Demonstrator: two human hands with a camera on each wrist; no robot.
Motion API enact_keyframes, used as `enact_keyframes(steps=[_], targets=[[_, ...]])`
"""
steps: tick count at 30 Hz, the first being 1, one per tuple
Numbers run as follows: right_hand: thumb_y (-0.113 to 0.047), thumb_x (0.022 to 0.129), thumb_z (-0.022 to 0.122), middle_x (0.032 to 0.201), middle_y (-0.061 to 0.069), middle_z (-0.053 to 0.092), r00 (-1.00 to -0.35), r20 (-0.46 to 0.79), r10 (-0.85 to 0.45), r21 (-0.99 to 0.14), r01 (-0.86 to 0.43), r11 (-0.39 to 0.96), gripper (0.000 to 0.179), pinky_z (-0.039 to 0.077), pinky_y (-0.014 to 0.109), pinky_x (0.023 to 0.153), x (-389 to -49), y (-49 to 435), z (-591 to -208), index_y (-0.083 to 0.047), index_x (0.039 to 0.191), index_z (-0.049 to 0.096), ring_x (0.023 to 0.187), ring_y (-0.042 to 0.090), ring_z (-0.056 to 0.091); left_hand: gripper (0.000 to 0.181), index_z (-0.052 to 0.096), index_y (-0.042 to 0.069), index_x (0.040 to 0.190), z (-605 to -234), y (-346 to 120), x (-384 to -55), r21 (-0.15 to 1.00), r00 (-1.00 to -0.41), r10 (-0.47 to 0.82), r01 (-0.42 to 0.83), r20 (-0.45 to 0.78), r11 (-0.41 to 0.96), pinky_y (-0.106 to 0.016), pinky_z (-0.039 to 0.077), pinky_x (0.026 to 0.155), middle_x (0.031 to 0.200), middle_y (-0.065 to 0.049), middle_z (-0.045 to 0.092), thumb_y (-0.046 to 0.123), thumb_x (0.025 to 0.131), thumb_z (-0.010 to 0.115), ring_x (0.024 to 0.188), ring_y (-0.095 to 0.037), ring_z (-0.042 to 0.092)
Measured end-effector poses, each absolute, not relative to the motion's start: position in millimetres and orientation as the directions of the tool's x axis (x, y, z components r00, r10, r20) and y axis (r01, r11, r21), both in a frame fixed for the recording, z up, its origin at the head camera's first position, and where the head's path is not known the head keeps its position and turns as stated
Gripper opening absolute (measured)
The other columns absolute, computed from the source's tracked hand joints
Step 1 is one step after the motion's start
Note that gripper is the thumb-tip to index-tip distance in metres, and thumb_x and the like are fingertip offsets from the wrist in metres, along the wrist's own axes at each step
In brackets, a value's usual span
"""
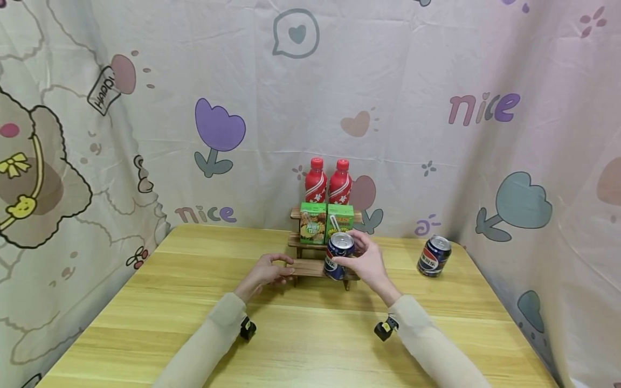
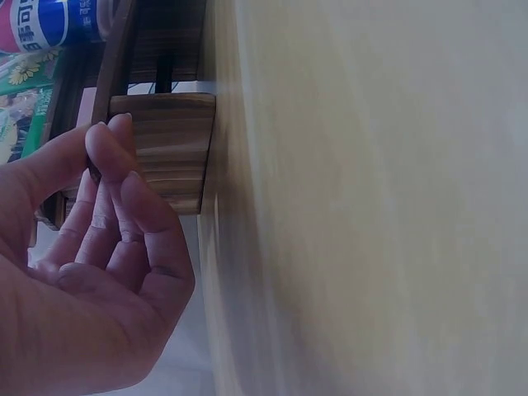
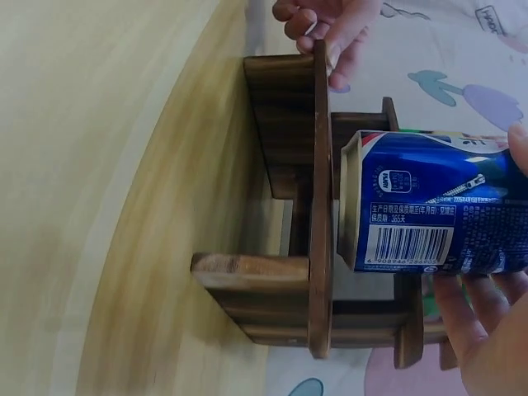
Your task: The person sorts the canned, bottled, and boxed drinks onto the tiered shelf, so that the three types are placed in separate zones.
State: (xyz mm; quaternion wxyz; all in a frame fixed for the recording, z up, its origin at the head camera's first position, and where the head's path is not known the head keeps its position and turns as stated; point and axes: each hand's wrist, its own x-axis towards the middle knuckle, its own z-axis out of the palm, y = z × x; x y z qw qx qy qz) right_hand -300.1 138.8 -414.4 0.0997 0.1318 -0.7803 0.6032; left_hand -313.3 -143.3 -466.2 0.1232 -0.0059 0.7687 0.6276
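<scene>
A small stepped wooden rack (image 1: 308, 268) stands on the table. My left hand (image 1: 268, 271) pinches the left end of its lowest step between thumb and fingers, as the left wrist view also shows. With my right hand (image 1: 371, 263) I grip a blue Pepsi can (image 3: 441, 202) from its right side. That can is upright at the right part of the lowest step, its base close over the board in the right wrist view. Behind it, two green drink cartons (image 1: 312, 223) stand on the middle step, the right one partly hidden by the can.
Two red bottles (image 1: 316, 180) stand side by side on the top step. Another blue can (image 1: 434, 256) is upright near the right edge of the wooden table (image 1: 301, 345). A printed cloth (image 1: 388, 64) hangs behind and along both sides.
</scene>
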Motion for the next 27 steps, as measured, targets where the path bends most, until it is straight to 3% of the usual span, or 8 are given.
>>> enact_keyframes(steps=[14, 27], targets=[[-0.018, 0.061, 0.094, 0.119, 0.001, 0.071, -0.935, 0.347, -0.08, -0.913, -0.356, 0.2, 0.069, 0.053, 0.031, 0.09, -303, 115, -422, -0.02, 0.122, 0.062, 0.106, 0.018, 0.066, 0.029, 0.067, 0.008, 0.115, -465, -144, -314, 0.963, -0.967, 0.15, -0.174, -0.207, 0.207, -0.028, 0.05, 0.054, 0.086, -0.012, 0.075, 0.012, 0.087, 0.074, 0.056, -0.012, 0.06], [-0.023, 0.061, 0.095, 0.118, -0.002, 0.071, -0.929, 0.358, -0.091, -0.907, -0.369, 0.204, 0.069, 0.053, 0.038, 0.093, -304, 101, -423, -0.022, 0.122, 0.062, 0.112, 0.015, 0.065, 0.027, 0.067, 0.008, 0.113, -465, -142, -314, 0.963, -0.97, 0.128, -0.18, -0.208, 0.2, -0.026, 0.052, 0.055, 0.084, -0.011, 0.075, 0.009, 0.087, 0.073, 0.055, -0.012, 0.06]])
